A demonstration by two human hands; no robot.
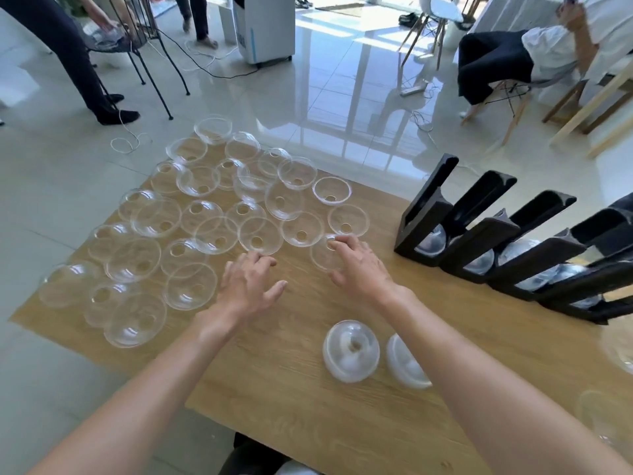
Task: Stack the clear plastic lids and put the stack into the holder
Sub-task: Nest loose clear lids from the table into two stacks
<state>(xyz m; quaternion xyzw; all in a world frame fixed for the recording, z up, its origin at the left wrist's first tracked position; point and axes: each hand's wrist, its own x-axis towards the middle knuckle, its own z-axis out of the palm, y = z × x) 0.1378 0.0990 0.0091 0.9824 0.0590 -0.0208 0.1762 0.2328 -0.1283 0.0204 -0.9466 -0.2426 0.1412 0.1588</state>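
Head view: a wooden table (281,389) carries the work, and its left half and far left corner are covered with loose clear plastic lids (191,214) — domed, each with a round hole, lying singly and overlapping, not stacked. The left hand (248,286) hovers over the middle of the table just beside the nearest lids, fingers spread and relaxed, holding nothing. Just right of it, the right hand (359,269) reaches over a single lid (322,258); its fingertips curl at that lid's far rim near the hole, pinching it. Nearer the front edge, right of centre, lie two short stacks of lids: one stack (351,351) shows its domed top, and a second stack (406,363) just beside it is partly hidden by the right forearm. Along the right edge stands the black holder (479,231) — a row of slanted channels leaning away, with clear lids already seated in their lower ends. Beyond the table, a tiled floor (308,90) with chairs and other people.
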